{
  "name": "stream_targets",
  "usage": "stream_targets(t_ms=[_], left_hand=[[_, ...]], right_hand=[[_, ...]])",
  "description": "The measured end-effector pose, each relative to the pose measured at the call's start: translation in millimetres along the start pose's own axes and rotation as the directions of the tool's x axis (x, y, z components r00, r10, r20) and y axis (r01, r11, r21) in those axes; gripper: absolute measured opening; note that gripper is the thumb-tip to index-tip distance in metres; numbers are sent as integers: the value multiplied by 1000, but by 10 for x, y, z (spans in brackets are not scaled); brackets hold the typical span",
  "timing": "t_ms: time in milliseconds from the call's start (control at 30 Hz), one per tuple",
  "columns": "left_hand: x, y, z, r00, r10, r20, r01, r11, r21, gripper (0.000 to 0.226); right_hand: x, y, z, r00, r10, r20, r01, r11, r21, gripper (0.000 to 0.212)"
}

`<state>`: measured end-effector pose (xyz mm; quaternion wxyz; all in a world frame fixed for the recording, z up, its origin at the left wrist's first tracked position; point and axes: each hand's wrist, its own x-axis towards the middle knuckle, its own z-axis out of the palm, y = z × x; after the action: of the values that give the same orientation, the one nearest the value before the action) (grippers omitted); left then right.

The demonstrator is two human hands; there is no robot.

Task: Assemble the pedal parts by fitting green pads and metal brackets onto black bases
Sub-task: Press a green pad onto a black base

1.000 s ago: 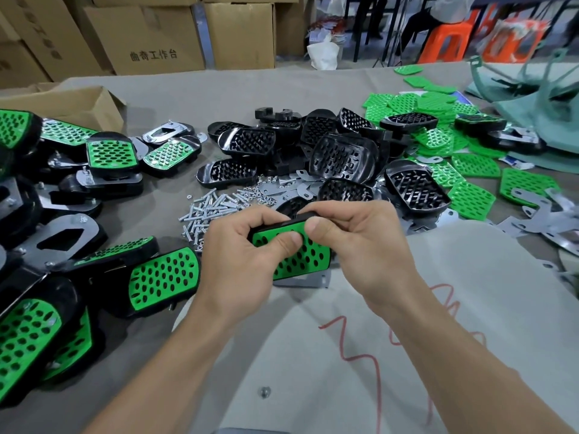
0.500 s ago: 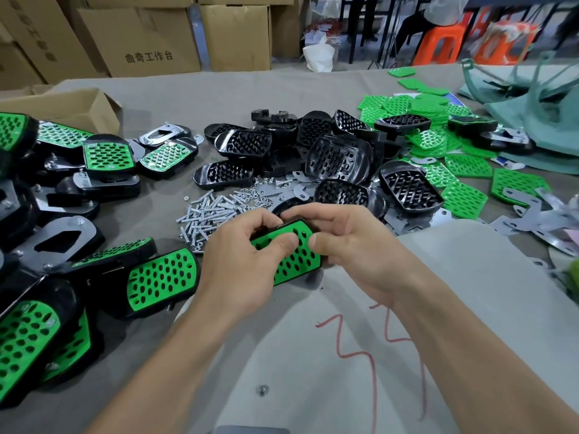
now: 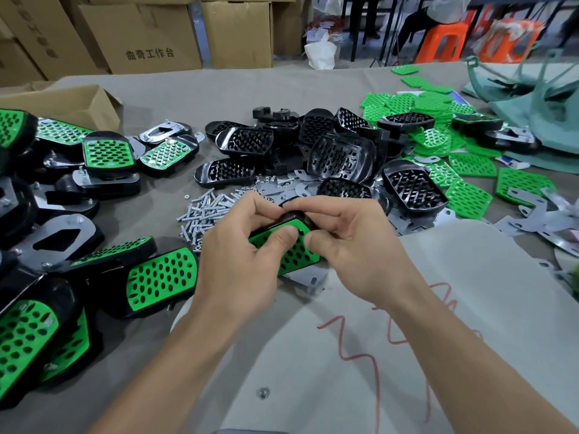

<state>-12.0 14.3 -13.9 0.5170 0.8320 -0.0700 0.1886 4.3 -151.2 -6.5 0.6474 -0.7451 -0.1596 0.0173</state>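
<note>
Back into sight comes the metal bracket (image 3: 308, 278), poking out beneath the green pad (image 3: 293, 256) where half a second ago it was hidden. Both thumbs press that pad onto the black base (image 3: 293, 216), just right of the screw pile (image 3: 203, 211) on the counter (image 3: 219, 95). Left hand (image 3: 238, 255) grips the base's left side, right hand (image 3: 354, 245) curls over its far end. Bare bases (image 3: 341, 155) heap beyond the screw pile; finished pedals (image 3: 159, 278) lie to its left.

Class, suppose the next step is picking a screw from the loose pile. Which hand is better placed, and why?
Probably the left hand: the screw pile lies just beyond it, while the right hand would have to cross over the pedal both hold.
</note>
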Motion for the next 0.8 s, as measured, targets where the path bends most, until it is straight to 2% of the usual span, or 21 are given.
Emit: stream_targets(t_ms=[67, 133, 200, 333, 433, 533, 633, 733, 800], left_hand=[[0, -2, 12, 998, -7, -60, 1, 995, -103, 17], [13, 3, 29, 996, -9, -92, -10, 980, -200, 20], [21, 10, 43, 996, -40, -78, 19, 966, -258, 20], [70, -17, -8, 997, -73, 38, 78, 980, -183, 35], [99, -22, -55, 992, 3, 126, 31, 965, -262, 18], [79, -28, -19, 995, 19, 98, 7, 965, -263, 16], [78, -46, 23, 997, -44, 66, 60, 966, -251, 12], [134, -52, 30, 973, -214, 89, 231, 926, -300, 14], [169, -61, 25, 948, -288, 137, 318, 890, -326, 8]], right_hand=[[14, -13, -51, 996, 46, 71, -56, 986, 155, 51], [8, -11, -70, 994, 76, 78, -93, 967, 235, 46], [-7, 11, -59, 997, 71, 14, -72, 978, 197, 43], [-31, -2, -8, 1000, 23, -1, -23, 993, 112, 41], [-46, 12, 10, 1000, 14, -8, -14, 999, 52, 36], [-63, 14, 34, 999, 28, -28, -27, 999, 32, 36], [-42, 14, 46, 997, 66, -32, -64, 996, 65, 36], [-25, 14, 77, 997, 81, 1, -81, 996, 26, 35], [-13, 10, 79, 994, 101, -49, -96, 991, 93, 32]])
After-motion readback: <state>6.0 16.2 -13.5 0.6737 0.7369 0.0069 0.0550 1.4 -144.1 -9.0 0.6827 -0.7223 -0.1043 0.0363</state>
